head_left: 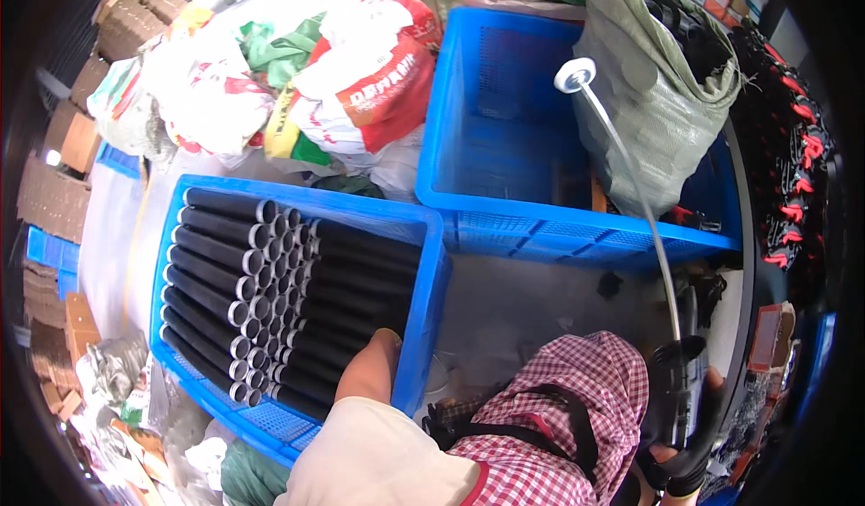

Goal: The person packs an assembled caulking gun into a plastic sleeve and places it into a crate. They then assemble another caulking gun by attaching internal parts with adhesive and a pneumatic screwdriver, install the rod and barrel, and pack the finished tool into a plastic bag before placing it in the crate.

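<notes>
My left forearm, in a cream sleeve (369,456), reaches into a blue crate (306,195) stacked with black tubes (212,258) that have pale rings at their ends. Against the dark tubes near the right wall, my left hand (386,337) is hard to make out, and its fingers do not show. At the lower right my right hand (687,461), in a black glove with bare fingertips, is closed around a black cylinder (683,393). From the cylinder's top a thin metal rod (635,182) runs up and away, ending in a round white cap (575,75).
A second blue crate (505,204) stands ahead, with a grey-green woven sack (640,109) of dark items in its right part. Full plastic bags (378,91) lie beyond the tubes. Black-and-red items (797,154) line the right side. Cardboard stacks (54,200) stand far left.
</notes>
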`<action>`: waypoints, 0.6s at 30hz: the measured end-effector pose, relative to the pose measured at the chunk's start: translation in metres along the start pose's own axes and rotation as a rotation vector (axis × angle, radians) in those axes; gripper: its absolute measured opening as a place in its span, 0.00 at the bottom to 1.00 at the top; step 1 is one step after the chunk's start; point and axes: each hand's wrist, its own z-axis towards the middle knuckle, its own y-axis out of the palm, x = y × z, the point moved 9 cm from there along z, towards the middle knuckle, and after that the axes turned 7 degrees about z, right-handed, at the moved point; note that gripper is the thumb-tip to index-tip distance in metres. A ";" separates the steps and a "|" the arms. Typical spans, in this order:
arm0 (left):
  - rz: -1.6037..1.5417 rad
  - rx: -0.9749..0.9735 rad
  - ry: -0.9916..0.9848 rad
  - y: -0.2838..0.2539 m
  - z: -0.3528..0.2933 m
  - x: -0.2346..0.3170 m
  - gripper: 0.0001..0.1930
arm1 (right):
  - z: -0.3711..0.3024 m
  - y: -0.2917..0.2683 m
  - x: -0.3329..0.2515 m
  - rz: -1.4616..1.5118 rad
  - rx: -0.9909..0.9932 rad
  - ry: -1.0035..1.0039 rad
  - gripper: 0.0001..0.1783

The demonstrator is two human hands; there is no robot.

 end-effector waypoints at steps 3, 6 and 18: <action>-0.172 -0.171 -0.085 0.051 0.024 -0.031 0.21 | -0.001 0.010 0.001 -0.083 -0.038 0.052 0.65; -0.342 -0.330 -0.160 0.087 0.048 -0.044 0.21 | -0.001 0.027 0.012 -0.024 -0.122 0.065 0.62; -1.183 -0.465 -0.085 0.046 -0.126 0.341 0.18 | -0.054 0.070 -0.038 -0.752 -0.461 -0.693 0.47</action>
